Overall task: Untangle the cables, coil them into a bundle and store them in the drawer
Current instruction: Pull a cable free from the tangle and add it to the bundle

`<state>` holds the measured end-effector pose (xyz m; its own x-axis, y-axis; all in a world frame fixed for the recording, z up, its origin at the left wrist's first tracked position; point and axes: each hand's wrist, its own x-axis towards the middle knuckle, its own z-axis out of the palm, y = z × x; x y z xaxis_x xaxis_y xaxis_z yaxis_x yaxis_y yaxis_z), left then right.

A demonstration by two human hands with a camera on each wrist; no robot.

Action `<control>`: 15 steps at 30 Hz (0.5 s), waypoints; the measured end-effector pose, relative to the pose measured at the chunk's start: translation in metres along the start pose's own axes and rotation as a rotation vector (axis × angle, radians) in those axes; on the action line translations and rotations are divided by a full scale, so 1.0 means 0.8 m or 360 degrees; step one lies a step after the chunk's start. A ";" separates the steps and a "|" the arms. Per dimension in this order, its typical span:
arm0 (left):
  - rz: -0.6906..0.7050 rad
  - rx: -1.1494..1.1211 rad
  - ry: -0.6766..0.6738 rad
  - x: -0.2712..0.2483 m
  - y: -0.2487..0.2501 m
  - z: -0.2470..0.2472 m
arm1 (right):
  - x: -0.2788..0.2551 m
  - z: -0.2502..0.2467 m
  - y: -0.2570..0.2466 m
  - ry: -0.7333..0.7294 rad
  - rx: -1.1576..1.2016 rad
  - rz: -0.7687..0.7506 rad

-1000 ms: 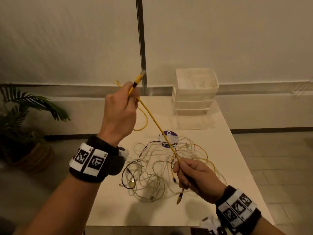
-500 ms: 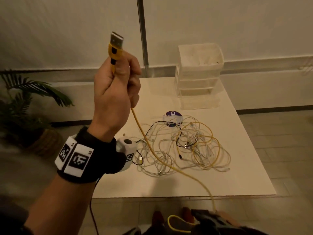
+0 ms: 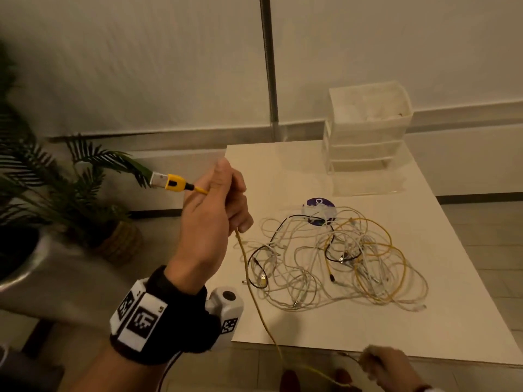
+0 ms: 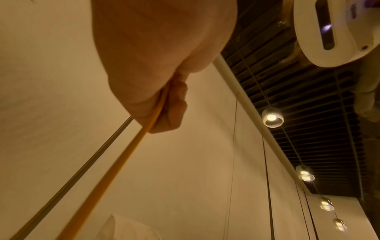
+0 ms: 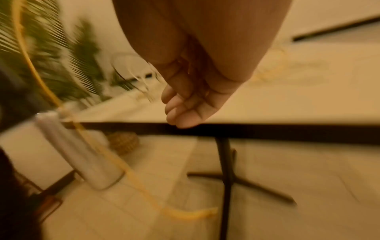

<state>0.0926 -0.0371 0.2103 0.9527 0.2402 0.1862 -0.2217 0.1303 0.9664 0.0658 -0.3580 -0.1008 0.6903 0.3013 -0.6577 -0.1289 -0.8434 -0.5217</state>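
Note:
My left hand point(image 3: 215, 210) grips a yellow cable point(image 3: 256, 304) in its fist, left of the table. The cable's USB plug point(image 3: 167, 182) sticks out to the left. From the fist the cable hangs down past the table's front edge. The left wrist view shows the left hand point(image 4: 160, 65) curled round the yellow cable point(image 4: 115, 167). My right hand point(image 3: 387, 366) is blurred and low, below the table's front edge. In the right wrist view the right hand point(image 5: 195, 81) has loosely curled fingers with nothing seen in them. The yellow cable point(image 5: 115, 159) hangs to its left. A tangle of white, yellow and black cables point(image 3: 334, 261) lies on the table.
A white drawer unit point(image 3: 368, 128) stands at the far end of the white table point(image 3: 283, 171). A purple disc point(image 3: 319, 205) lies behind the tangle. A potted palm point(image 3: 56, 188) in a wicker pot point(image 3: 119, 241) stands to the left. A black table leg point(image 5: 224, 170) rises under the front edge.
My left hand came down from its raised position, and the plug now points left instead of up. My right hand, which held the cable over the tangle a second ago, is now below the table edge.

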 end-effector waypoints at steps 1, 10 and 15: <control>-0.0061 -0.0029 0.0003 -0.004 -0.002 -0.002 | 0.000 -0.013 -0.023 0.0050 0.0008 -0.0072; -0.0423 -0.0246 0.0092 -0.021 -0.001 -0.029 | 0.074 -0.007 -0.260 0.0099 -0.0728 -0.0844; -0.0427 -0.0133 0.0258 -0.025 -0.003 -0.042 | 0.122 0.030 -0.294 0.0111 -0.0834 -0.0622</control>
<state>0.0676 -0.0101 0.1982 0.9354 0.3360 -0.1104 0.0102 0.2864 0.9581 0.1461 -0.1197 -0.0555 0.6625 0.6150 -0.4275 0.4927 -0.7878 -0.3697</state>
